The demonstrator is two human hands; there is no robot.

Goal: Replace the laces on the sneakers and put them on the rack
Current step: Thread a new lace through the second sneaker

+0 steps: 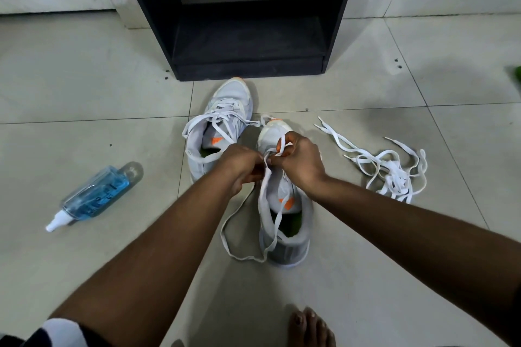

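Lace (269,177) runs out of the near sneaker (284,222) on the floor, pinched between the fingers of both hands over its eyelets: the left hand (239,167) nips one strand, the right hand (300,162) has another looped over its fingers. Below the fingers, slack trails in a loop onto the floor (84,87). A sharp tug could snag that loop or drag the shoe. Beyond the fingers stand the far sneaker (222,124) and the rack (248,45); right of them a lace pile (392,172) could be mistaken for the one in use.
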